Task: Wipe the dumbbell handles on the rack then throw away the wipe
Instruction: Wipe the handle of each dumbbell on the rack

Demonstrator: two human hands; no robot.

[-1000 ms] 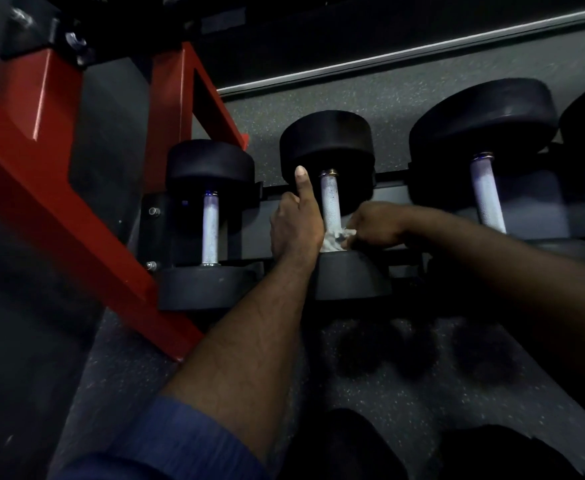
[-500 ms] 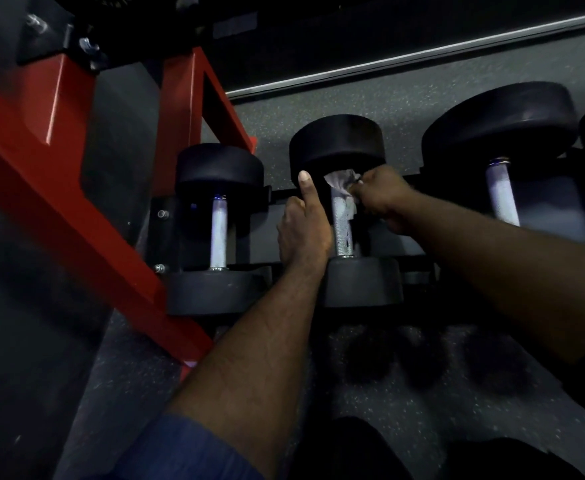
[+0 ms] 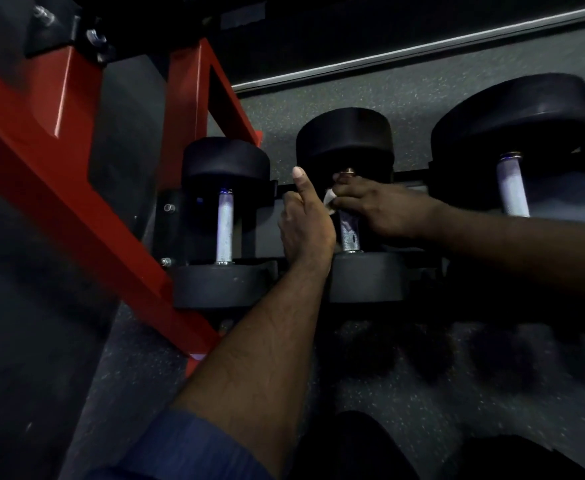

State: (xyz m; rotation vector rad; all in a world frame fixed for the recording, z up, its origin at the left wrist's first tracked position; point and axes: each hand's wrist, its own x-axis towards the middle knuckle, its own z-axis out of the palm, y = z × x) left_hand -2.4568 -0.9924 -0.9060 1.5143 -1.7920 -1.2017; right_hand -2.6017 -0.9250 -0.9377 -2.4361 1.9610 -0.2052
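Wiping middle handle (image 3: 349,233) | right hand (image 3: 381,209) squeezes wipe (image 3: 329,199), 12 o'clock end | left hand (image 3: 305,226) grip: can't tell | next: rub toward 6 o'clock

The left arm (image 3: 260,344) reaches forward out of a blue sleeve (image 3: 194,448) with the wrist straight. The left hand (image 3: 305,230) shows its back, thumb (image 3: 301,181) pointing straight up, and its fingers are hidden on the far side. The right arm (image 3: 513,247) comes in from the right. The right hand (image 3: 379,207) lies knuckles up, fingers curled on a wipe (image 3: 328,199), fingertips just beside the left thumb.
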